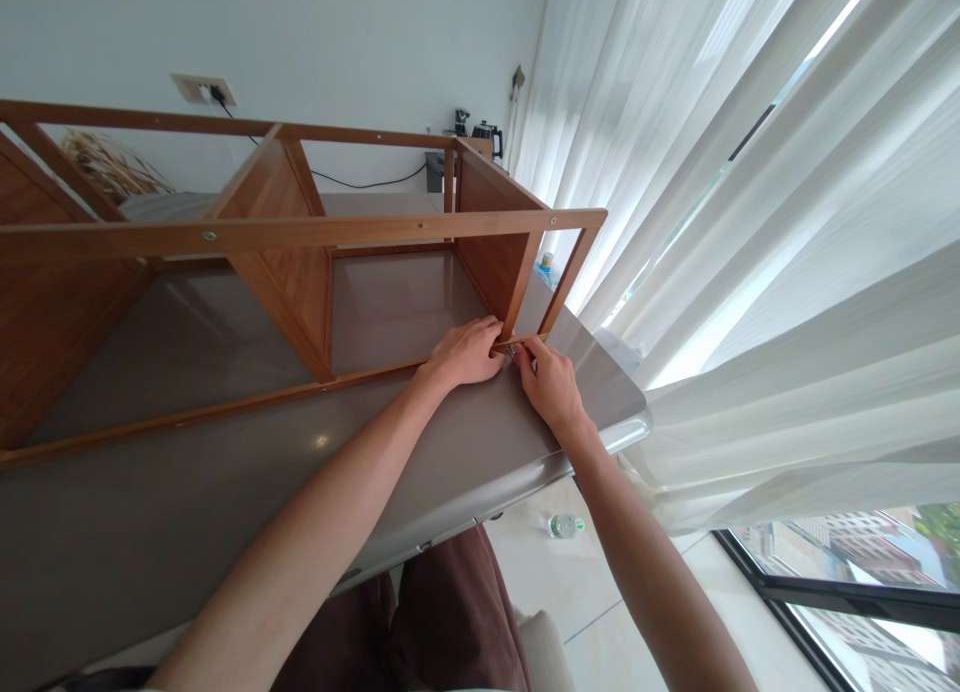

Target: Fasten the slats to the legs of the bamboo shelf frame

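Observation:
A wooden shelf frame (300, 234) lies on its side on the grey table (420, 452). My left hand (466, 352) grips the lower rail of the frame near its right end panel. My right hand (550, 380) pinches at the same corner joint, fingertips against the wood, holding something small that I cannot make out. Both hands meet at the frame's bottom right corner.
White curtains (750, 222) hang at the right beside a window. A black kettle (487, 134) stands at the far end of the table. A wall socket (202, 90) with a cable is on the wall. A plastic bottle (564, 524) lies on the floor.

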`<state>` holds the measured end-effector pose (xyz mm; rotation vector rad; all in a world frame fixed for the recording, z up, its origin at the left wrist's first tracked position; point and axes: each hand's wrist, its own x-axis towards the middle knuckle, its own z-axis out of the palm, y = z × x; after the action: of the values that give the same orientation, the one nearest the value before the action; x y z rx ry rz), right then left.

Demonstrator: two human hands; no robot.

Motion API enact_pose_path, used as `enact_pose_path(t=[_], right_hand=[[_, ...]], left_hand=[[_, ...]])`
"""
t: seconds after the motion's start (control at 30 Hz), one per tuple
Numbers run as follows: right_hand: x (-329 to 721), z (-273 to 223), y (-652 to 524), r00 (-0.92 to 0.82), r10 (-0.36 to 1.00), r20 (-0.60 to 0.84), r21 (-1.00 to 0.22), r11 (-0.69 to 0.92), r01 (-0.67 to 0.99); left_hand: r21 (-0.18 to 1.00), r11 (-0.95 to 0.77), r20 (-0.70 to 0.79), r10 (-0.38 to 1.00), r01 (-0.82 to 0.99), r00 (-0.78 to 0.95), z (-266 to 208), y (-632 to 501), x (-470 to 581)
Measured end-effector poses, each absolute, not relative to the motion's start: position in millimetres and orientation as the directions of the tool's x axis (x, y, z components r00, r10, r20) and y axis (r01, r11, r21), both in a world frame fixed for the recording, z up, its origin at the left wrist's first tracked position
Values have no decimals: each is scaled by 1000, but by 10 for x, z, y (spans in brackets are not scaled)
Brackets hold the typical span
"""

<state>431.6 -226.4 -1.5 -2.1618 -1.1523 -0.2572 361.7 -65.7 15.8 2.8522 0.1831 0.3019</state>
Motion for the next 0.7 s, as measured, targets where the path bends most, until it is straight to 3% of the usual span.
enact_pose_path(t=[0.27,0.47,0.7], right_hand=[[4428,27,-2285,783,559,273,-767,-365,528],[4443,25,-2285,828,502,249,-768,-418,485],[4401,14,-2298,752,553,359,-680,-398,616]], left_hand=[[293,-953,202,144,81,969,164,-660,3604],[300,-951,195,143,79,970,167,-656,3601],[292,-952,194,149,88,970,182,-662,3598]])
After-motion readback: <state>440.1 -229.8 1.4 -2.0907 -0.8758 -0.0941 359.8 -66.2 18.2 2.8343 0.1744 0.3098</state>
